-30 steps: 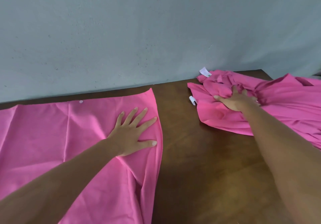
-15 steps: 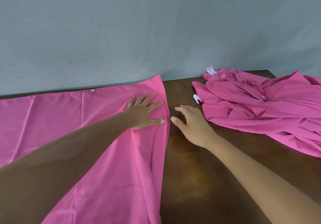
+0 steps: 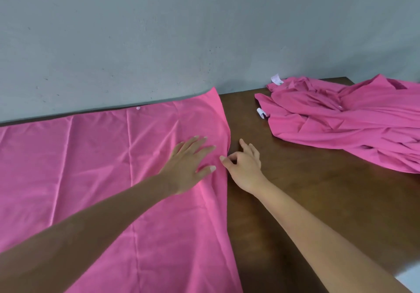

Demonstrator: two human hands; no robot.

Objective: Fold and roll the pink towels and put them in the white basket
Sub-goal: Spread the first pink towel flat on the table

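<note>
A big pink towel (image 3: 91,167) lies flat at the left of the frame on the brown table (image 3: 306,201). The left hand (image 3: 186,163) presses it, fingers spread. The right hand (image 3: 244,167) pinches its edge. More crumpled towels (image 3: 352,122) sit upper right.

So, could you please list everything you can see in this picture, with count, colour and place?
Spread towel: one, pink, flat on the left part of the table, far edge by the wall.
Towel heap: one, pink, crumpled at the far right of the table; how many towels cannot be told.
Labels: two, white, at the heap's left edge.
Table: one, dark brown wood, under everything.
Wall: one, grey, behind the table.
Left hand: flat on the spread towel near its right edge.
Right hand: at that right edge, thumb and forefinger closing on the hem.
</note>
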